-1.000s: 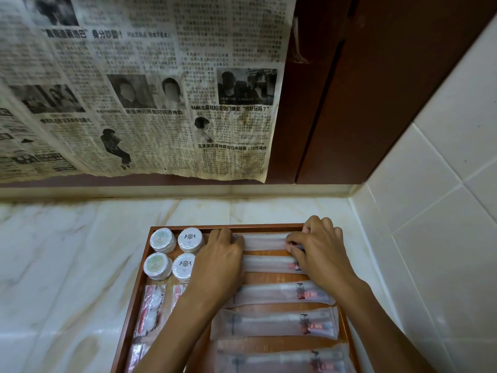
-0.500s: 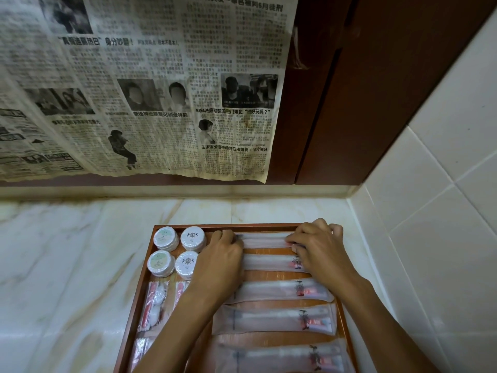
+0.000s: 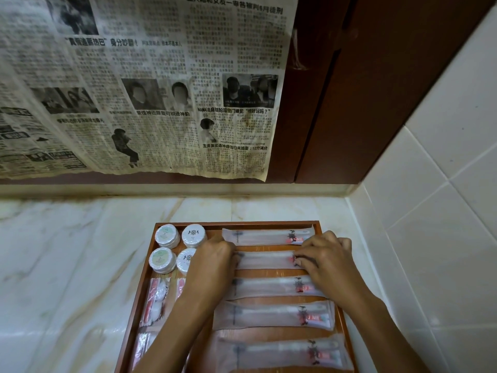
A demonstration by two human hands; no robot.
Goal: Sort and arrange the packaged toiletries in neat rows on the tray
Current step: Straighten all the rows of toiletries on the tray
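A wooden tray (image 3: 236, 224) lies on the marble counter. Several long translucent toothbrush packets lie in rows across its right half; the farthest packet (image 3: 263, 236) is untouched. My left hand (image 3: 212, 265) and my right hand (image 3: 325, 261) hold the two ends of the second packet (image 3: 265, 260), fingers curled onto it. Round white soap packs (image 3: 166, 235) stand in a small block at the tray's far left. Below them lie small packets with red contents (image 3: 154, 300), partly hidden by my left forearm.
The marble counter (image 3: 67, 265) stretches to the left of the tray. A white tiled wall (image 3: 430, 238) rises close on the right. Behind the tray stand a newspaper-covered wall (image 3: 139, 90) and a dark wooden panel (image 3: 349, 90).
Both hands have drawn back from the farthest packet onto the second one. The farthest packet now lies fully uncovered along the tray's back edge.
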